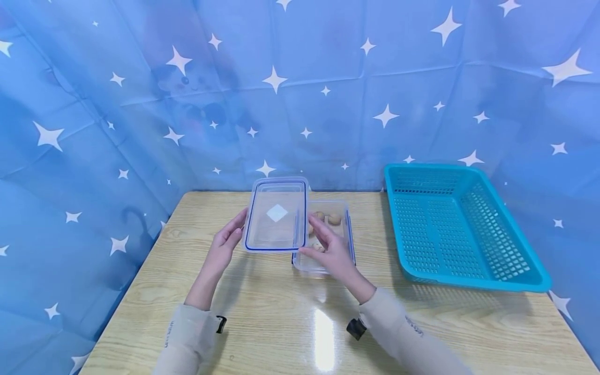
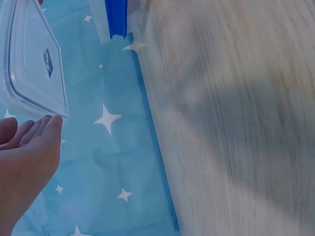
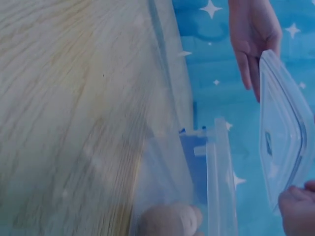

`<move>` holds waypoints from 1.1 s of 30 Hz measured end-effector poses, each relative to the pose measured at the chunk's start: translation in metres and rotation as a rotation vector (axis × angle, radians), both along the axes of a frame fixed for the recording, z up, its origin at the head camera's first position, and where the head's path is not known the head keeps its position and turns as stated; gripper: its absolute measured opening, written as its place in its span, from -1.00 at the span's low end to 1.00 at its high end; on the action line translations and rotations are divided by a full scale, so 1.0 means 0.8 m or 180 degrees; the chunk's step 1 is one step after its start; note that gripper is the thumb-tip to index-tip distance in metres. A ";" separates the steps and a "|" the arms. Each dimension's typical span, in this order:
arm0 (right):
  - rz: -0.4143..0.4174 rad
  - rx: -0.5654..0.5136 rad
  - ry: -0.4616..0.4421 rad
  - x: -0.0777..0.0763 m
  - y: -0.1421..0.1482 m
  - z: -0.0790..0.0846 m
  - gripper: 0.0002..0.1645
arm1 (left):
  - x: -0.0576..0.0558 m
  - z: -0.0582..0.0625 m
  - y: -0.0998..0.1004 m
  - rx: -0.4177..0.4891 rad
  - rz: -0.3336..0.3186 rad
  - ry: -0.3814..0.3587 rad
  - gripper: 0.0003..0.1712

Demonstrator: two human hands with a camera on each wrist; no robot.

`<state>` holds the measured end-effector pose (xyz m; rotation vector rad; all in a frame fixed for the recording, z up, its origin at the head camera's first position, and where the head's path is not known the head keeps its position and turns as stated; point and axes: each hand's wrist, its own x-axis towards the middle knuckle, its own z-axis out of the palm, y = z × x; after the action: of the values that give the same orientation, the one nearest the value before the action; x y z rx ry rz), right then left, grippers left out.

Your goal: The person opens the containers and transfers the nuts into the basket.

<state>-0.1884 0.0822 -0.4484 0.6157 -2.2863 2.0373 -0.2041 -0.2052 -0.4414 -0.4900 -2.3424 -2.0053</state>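
A clear rectangular lid (image 1: 276, 216) with a blue seal and a pale diamond-shaped label is held up above the table, partly over the left side of a clear storage box (image 1: 349, 245). My right hand (image 1: 330, 252) pinches the lid's right edge between thumb and fingers. At the opposite edge, my left hand (image 1: 225, 245) touches the lid with its fingers fairly straight, as the left wrist view also shows. Several brown, rounded items (image 1: 334, 220) lie inside the box; their kind is unclear. In the right wrist view, some of them (image 3: 165, 220) show through the box wall.
A large turquoise plastic basket (image 1: 469, 284) with perforated sides stands on the right of the wooden table (image 1: 276, 323). A blue curtain with white stars (image 1: 328, 120) hangs right behind the table's back edge and along its left side.
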 end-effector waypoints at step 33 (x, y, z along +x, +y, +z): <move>0.0566 0.0232 -0.0769 0.019 -0.077 -0.019 -0.13 | 0.017 -0.016 -0.087 -0.0087 0.0338 -0.0604 -0.34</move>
<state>-0.1731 0.0205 -0.4640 0.6289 -2.5327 2.2272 -0.1904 -0.2751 -0.4541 -0.1776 -2.4453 -2.0573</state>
